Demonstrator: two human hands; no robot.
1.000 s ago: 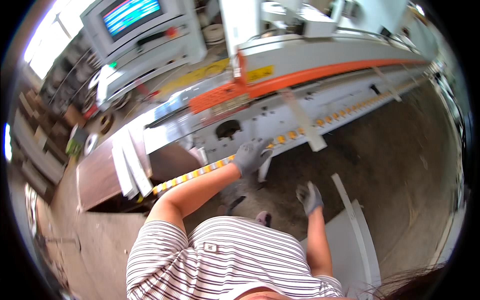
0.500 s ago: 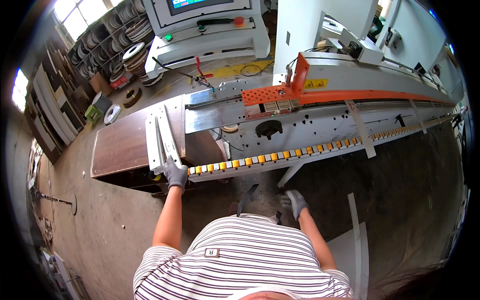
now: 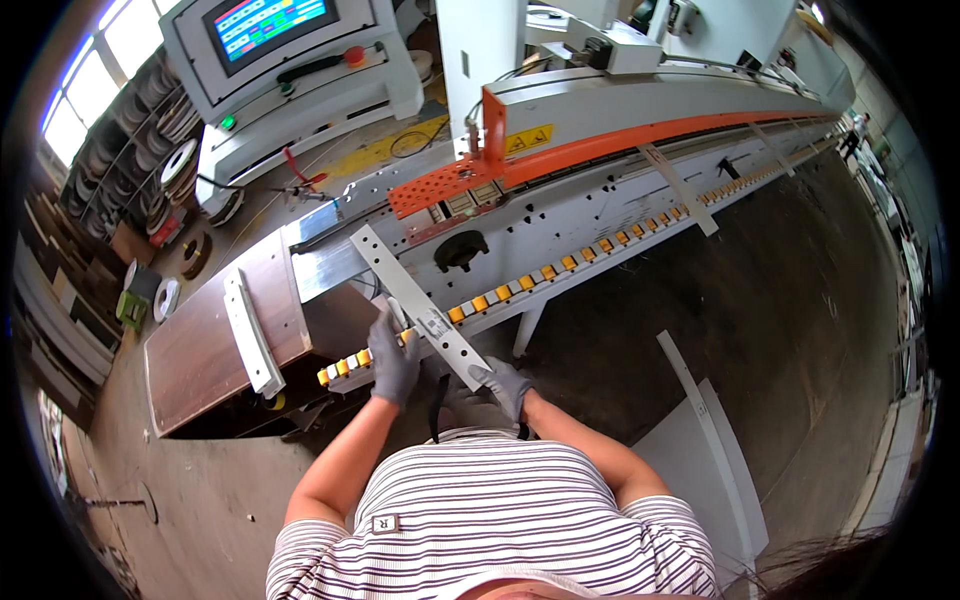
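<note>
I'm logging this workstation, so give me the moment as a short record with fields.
Left hand: grey-gloved, at the roller rail; contact unclear
Right hand: grey-gloved, holding the near end of the white strip
White strip position: slanting across the roller rail
Other strip: lying on the brown stand
Orange guard: beyond the roller rail
Screen: lit

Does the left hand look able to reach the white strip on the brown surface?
Probably yes: the left hand is near, and the white strip lies uncovered, just past the yellow rollers.
</note>
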